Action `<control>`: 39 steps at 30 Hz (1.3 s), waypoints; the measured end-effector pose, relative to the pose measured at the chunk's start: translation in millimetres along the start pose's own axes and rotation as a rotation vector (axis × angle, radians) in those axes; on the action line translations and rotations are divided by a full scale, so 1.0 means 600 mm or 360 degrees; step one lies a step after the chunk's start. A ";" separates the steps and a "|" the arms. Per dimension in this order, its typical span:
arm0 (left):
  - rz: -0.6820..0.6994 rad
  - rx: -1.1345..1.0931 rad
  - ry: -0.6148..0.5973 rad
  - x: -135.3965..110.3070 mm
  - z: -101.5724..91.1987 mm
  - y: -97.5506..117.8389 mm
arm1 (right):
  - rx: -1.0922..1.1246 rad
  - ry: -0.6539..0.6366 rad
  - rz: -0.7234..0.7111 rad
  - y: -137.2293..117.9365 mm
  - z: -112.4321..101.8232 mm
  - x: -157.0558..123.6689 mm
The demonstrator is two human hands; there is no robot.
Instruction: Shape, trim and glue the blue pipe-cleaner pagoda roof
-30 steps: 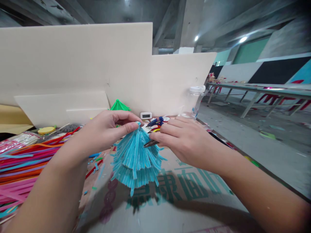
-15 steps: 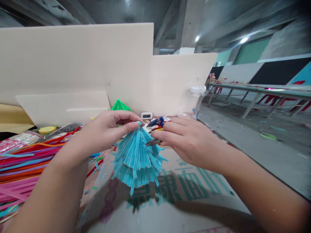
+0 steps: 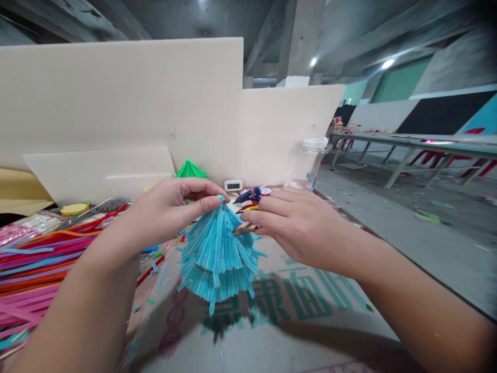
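My left hand pinches the tip of a light-blue pipe-cleaner cone, built in flared tiers like a small tree or roof. It is held upright above a printed cardboard sheet, where its shadow falls. In my right hand are metal tweezers, their points at the cone's upper right side; whether they grip a strand I cannot tell. Just beyond the right fingers lies a dark-blue tool, perhaps a glue gun, partly hidden.
Bundles of coloured pipe cleaners cover the left side, with a yellow round lid behind. A green cone, a small white digital timer and a clear plastic jar stand before the pale board. Scraps litter the table.
The tweezers have turned slightly and now catch the light with a coppery sheen. Both hands and the cone stay in nearly the same place.
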State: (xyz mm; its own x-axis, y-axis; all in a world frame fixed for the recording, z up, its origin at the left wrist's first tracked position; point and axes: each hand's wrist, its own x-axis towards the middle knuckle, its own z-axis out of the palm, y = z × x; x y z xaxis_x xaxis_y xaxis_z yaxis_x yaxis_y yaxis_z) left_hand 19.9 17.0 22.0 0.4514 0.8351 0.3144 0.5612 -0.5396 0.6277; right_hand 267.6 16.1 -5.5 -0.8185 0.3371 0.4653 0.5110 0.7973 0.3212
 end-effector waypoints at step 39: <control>-0.0048 -0.0022 -0.0038 -0.003 -0.001 -0.005 | -0.0051 0.0061 -0.0025 0.001 0.004 0.002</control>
State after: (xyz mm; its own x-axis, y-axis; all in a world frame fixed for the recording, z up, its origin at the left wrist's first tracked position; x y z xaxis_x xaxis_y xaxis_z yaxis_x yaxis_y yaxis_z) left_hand 17.0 17.4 19.8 0.4510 0.8482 0.2778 0.5654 -0.5123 0.6464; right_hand 266.4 18.4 -6.9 -0.8161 0.3044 0.4912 0.5067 0.7857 0.3549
